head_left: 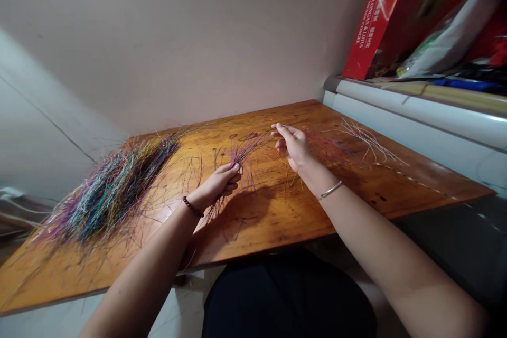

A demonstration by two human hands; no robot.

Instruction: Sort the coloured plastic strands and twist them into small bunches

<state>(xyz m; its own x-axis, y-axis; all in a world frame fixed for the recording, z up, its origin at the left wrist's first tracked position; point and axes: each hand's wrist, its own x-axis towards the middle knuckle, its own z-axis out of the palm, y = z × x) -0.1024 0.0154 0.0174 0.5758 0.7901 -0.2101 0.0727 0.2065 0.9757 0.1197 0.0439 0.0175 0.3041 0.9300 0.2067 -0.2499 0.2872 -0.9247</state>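
My left hand (224,182) is closed around a bundle of thin purple and pink wires (244,150), whose ends fan out above the fist and hang below it. To its right, my right hand (291,142) is raised over the table with thumb and forefinger close together; any strand between them is too thin to make out. A big heap of multicoloured wires (114,190) lies on the left of the wooden table (269,227). Beyond my right hand is a loose spread of red-orange wires (328,148).
Several white wires (370,142) lie at the table's right rear. A red box (378,16) and a white bag (455,37) stand on a pale surface at the right. Behind the table rises a plain wall (206,42).
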